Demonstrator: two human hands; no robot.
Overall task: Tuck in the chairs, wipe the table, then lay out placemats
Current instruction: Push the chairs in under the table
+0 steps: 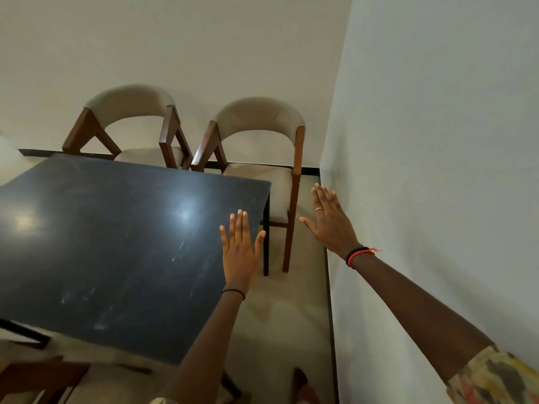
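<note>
Table (pixel 116 243): dark slate-blue top, pale smears. 2 chairs (pixel 256 147): beige upholstery, reddish-brown wood. Wristband (pixel 357 255): black and red. Sleeve (pixel 495 377): multicoloured blotch print.

Rear wall (pixel 204 48): plain, off-white, fills the upper left and centre of the frame. Right wall (pixel 437 141): paler and cooler in tone, meets the rear wall in a vertical corner right of centre. Black skirting strip (pixel 310 171) runs along the foot of both walls, continuing down the right wall toward the lower edge. Floor (pixel 291 316): beige, smooth, slightly glossy. Pale blurred shape (pixel 5 153) at the left edge, not identifiable.
</note>
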